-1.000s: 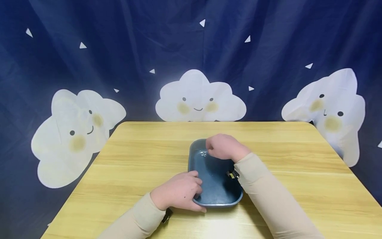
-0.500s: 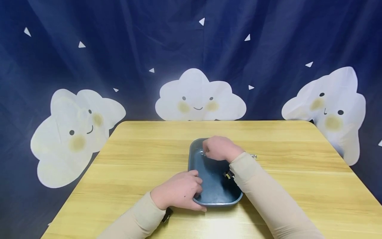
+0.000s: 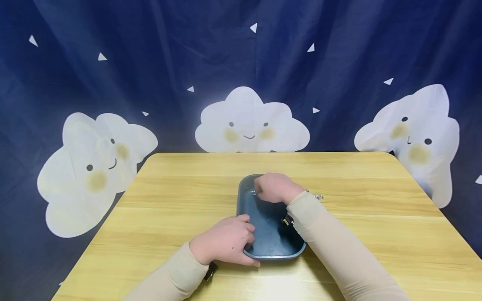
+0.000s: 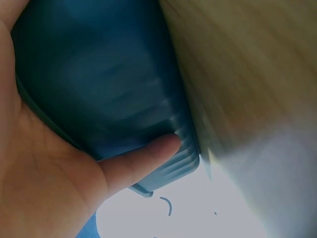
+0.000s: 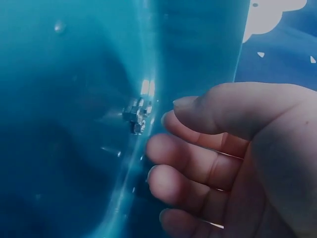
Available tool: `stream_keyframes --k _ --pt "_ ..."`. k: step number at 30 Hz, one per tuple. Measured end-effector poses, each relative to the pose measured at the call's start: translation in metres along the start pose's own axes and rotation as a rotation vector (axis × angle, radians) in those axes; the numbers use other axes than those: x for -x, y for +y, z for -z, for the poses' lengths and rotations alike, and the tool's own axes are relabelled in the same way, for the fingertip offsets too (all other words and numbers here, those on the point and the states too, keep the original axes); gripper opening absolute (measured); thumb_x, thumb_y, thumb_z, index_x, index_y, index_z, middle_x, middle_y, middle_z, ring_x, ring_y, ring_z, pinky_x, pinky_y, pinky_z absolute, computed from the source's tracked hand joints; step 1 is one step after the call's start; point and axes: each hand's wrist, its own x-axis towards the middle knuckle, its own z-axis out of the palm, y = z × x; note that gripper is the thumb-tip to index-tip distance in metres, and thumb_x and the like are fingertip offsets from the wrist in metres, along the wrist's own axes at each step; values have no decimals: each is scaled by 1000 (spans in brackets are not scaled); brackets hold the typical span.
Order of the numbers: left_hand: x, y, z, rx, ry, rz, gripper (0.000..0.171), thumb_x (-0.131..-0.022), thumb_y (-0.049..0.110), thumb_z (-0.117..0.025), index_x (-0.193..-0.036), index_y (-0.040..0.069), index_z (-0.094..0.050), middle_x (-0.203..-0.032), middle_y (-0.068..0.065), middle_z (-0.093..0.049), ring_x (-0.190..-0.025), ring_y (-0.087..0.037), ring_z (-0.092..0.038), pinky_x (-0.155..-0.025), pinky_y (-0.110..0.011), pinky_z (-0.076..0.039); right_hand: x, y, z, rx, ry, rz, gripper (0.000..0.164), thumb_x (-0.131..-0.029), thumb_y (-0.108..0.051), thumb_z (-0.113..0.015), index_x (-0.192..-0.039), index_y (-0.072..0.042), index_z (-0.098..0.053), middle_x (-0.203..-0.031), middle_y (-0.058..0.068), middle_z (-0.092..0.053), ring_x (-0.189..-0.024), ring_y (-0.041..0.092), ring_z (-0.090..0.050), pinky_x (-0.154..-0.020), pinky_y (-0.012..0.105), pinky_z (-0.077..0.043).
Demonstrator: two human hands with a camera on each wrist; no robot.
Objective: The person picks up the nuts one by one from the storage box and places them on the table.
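Note:
A dark blue rectangular tray (image 3: pixel 272 256) sits on the wooden table. My left hand (image 3: pixel 227 240) grips its near left corner, fingers curled over the rim and the thumb (image 4: pixel 143 161) pressed along the outer wall. Over the far end of the tray reaches my right hand (image 3: pixel 276 187), palm turned inward. In the right wrist view its fingers (image 5: pixel 171 148) are loosely bent, thumb overlapping the index fingertip, with nothing visible between them. Just off those fingertips, a small cluster of shiny metal nuts (image 5: pixel 137 115) lies along the edge of the tray floor.
More small shiny metal pieces (image 3: pixel 319 197) lie on the table right of the tray, partly behind the right sleeve (image 3: pixel 306 207). A dark blue curtain (image 3: pixel 256 50) with white clouds hangs behind the table's far edge.
My right hand has shifted a little left and nearer over the tray. The metal pieces on the table, covered before, show beside the sleeve. My left hand keeps its grip in place.

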Motion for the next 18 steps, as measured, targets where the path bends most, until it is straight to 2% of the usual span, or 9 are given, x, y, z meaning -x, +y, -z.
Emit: stream_keyframes --k 18 --pt "-1 0 1 21 -9 2 53 -78 70 -70 -57 26 -50 -64 15 -34 -69 -12 -32 -63 -23 -29 1 2 -6 52 0 10 12 -91 -14 -66 -99 -19 -73 -91 -6 -70 -70 10 -58 -72 35 -53"
